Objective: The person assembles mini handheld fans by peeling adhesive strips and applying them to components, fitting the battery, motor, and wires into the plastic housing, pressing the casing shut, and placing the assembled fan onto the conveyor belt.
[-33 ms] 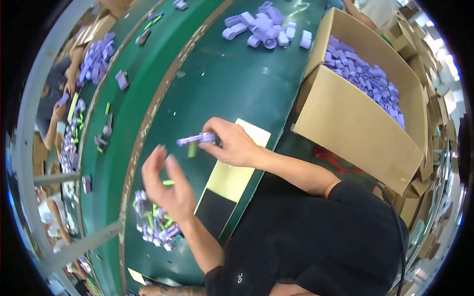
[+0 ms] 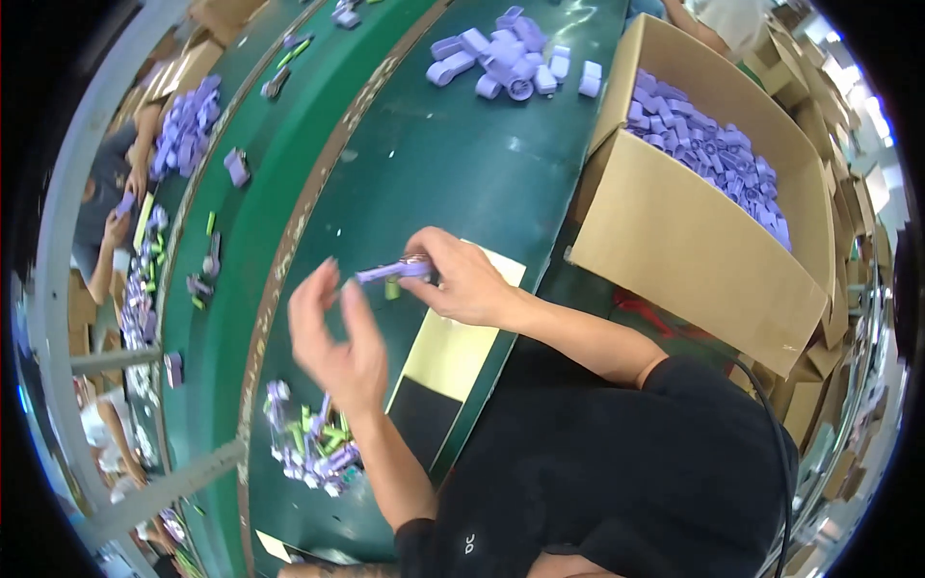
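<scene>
Over the green belt, my right hand (image 2: 461,279) pinches a slim purple plastic part (image 2: 385,272) by its wider, rounded end. Its narrow end points left, toward my other hand. A short light-green piece (image 2: 392,288) shows just under the part; I cannot tell whether the two are joined. My left hand (image 2: 339,337) is raised beside the narrow end, thumb and fingers apart, a little blurred, with nothing seen in it. Below it on the belt lies a pile of small purple, white and green parts (image 2: 313,448), partly covered by my left forearm.
A yellow sheet (image 2: 448,352) and a black pad (image 2: 422,409) lie along the belt's near edge. Purple housings (image 2: 506,58) are heaped at the far end. An open carton (image 2: 703,246) of purple parts stands right. Beyond a rail, another belt (image 2: 217,328) carries scattered parts; co-workers sit there.
My left hand has moved up and to the right, closer to the purple part. The right hand has shifted slightly right with the part still in its grip.
</scene>
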`<state>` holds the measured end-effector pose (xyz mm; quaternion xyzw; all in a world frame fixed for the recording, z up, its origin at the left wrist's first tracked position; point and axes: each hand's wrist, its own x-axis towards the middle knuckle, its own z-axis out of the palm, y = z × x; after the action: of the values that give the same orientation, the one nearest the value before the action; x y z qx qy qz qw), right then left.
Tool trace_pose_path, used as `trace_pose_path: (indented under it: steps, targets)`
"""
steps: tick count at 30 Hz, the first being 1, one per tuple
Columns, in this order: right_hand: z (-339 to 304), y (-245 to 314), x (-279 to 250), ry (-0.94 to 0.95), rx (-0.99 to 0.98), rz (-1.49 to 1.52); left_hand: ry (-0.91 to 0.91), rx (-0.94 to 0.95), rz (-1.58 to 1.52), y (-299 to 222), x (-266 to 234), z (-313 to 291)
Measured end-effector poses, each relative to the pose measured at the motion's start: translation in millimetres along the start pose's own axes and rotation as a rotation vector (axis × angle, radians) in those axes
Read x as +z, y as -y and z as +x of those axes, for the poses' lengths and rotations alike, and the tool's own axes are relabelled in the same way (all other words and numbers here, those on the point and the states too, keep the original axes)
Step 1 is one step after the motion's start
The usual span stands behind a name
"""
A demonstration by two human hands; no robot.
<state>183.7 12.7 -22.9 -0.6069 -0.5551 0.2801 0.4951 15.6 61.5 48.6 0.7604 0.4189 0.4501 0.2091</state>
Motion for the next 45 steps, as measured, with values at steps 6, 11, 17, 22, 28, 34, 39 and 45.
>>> trace_pose_path:
  steps: [6, 11, 17, 22, 28, 34, 39, 45]
  targets:
    - [-29, -38, -44, -0.145, -0.019, -0.239, 0.432, 0.191, -0.015, 4, 170, 108]
    - [-47, -36, -56, -0.025, -0.022, -0.234, 0.386, 0.974, 0.416, -9, 285, 149]
    - [-50, -23, -60, 0.095, 0.001, -0.285, 0.374, 0.868, 0.525, 9, 331, 163]
    - [-45, -25, -52, 0.151, -0.021, -0.295, 0.213, 0.895, 0.274, 10, 309, 158]
    - [-23, -28, -57, 0.085, -0.025, -0.314, 0.078, 0.064, -0.496, -4, 194, 116]
    - [-13, -27, -61, 0.044, 0.099, -0.276, -0.083, -0.432, -0.918, 17, 79, 39]
    - [-5, -7, -48, 0.117, 0.053, -0.319, -0.163, -0.622, -1.034, 38, 32, -47]
    - [-5, 5, -40, 0.107, -0.022, -0.289, -0.264, -0.757, -0.991, 34, 10, -85]
